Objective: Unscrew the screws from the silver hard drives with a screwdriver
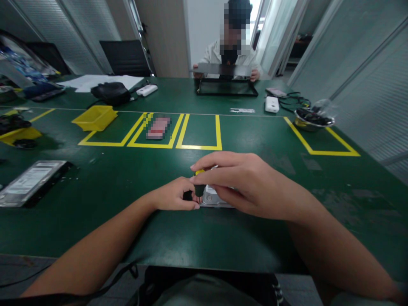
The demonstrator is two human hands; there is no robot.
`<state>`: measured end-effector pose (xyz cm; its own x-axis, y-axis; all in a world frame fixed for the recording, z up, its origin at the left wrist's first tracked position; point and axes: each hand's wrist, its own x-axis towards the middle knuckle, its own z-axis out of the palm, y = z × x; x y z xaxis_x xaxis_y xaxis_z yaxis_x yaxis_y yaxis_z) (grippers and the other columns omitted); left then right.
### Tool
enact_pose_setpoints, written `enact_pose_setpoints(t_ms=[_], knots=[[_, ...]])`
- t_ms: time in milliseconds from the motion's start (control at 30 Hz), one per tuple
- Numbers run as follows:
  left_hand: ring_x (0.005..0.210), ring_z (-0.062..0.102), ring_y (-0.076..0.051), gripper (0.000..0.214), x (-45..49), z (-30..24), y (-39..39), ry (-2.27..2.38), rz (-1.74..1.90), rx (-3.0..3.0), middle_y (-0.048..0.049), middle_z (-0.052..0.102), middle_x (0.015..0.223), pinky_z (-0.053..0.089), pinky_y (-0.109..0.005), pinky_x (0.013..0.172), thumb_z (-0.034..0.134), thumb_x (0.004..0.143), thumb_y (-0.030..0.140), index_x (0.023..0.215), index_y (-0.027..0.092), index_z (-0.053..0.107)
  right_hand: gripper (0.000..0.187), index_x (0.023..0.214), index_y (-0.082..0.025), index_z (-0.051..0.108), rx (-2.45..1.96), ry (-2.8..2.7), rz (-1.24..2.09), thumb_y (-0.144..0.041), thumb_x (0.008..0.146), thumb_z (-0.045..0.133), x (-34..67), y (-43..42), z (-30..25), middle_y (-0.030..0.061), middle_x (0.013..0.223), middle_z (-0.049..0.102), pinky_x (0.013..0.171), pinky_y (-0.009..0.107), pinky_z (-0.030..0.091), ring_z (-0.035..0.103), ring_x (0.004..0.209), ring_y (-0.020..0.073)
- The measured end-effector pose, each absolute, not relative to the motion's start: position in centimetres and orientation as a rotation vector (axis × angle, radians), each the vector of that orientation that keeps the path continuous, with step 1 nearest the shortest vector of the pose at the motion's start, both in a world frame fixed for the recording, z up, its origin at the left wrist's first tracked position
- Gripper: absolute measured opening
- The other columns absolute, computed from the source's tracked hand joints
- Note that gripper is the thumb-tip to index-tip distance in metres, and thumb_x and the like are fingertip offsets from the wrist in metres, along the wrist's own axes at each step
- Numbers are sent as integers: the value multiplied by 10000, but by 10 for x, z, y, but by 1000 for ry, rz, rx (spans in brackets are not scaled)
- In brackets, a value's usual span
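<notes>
**Small silver unit held under both hands at the near edge of the worktop: slip and loss-of-part hazards**

Risks, as judged. The yellow-tipped tool (200, 172) stands close between the two hands; if its tip skids off the silver unit (213, 199), it could jab the fingers (191, 205) of the left hand, which lie right against it. The unit sits loose on the smooth green worktop (127, 178), so a sideways push could turn it or drive it toward the near edge. Any small part freed here could roll off that edge, and the dark surface would hide it.

Fingers. The left hand (174, 194) is curled nearly shut, fingertips pinched on a small dark piece at the unit's left end. The right hand (237, 185) arches over the unit, fingers partly closed, thumb and forefinger meeting at the tool; whether it grips the shaft firmly cannot be told.

Surroundings. Ahead of the fingers lie yellow taped boxes (197, 131). Far left of them rests a flat drive (30, 182) and, beyond it, a yellow bin (94, 117). Far right stands a metal bowl (314, 119). Opposite, another person (228, 57) holds a dark panel (223, 69).
</notes>
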<state>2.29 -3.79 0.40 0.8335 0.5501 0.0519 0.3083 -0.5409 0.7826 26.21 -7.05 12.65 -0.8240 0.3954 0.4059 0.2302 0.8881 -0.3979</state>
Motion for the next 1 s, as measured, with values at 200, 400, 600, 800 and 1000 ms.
enact_pose_setpoints(t_ms=[200, 400, 600, 800, 1000], knots=[[740, 655, -147, 146, 22, 3, -37, 623, 348, 2193, -15, 721, 816, 497, -249, 702, 679, 827, 281, 878, 144, 694, 375, 1187, -133, 656, -518, -2613, 501, -13, 865, 506, 262, -71, 129, 94, 1167, 593, 901, 276, 464, 561, 1023, 150], [743, 652, -147, 125, 22, 1, -37, 587, 373, 2197, -19, 712, 823, 495, -249, 700, 672, 829, 247, 889, 138, 684, 332, 1203, -127, 657, -530, -2599, 519, -56, 917, 505, 263, -73, 129, 88, 1087, 584, 843, 261, 453, 545, 957, 141], [793, 642, -163, 137, 22, -1, -38, 610, 389, 2207, -31, 699, 869, 498, -262, 727, 673, 840, 267, 887, 139, 659, 234, 1155, -113, 661, -564, -2558, 460, -180, 955, 558, 261, -71, 126, 66, 1007, 588, 785, 250, 427, 539, 897, 133], [822, 630, -180, 205, 21, 0, -39, 658, 386, 2237, -38, 683, 877, 495, -279, 748, 675, 844, 341, 881, 141, 655, 228, 989, -110, 669, -615, -2502, 371, -325, 953, 605, 256, -70, 121, 34, 863, 602, 694, 239, 383, 527, 788, 124], [859, 636, -190, 211, 21, 1, -41, 698, 385, 2237, -39, 689, 892, 493, -276, 774, 679, 840, 339, 928, 148, 662, 229, 967, -111, 684, -559, -2490, 396, -301, 977, 555, 255, -70, 121, 57, 893, 608, 718, 244, 406, 537, 808, 128]])
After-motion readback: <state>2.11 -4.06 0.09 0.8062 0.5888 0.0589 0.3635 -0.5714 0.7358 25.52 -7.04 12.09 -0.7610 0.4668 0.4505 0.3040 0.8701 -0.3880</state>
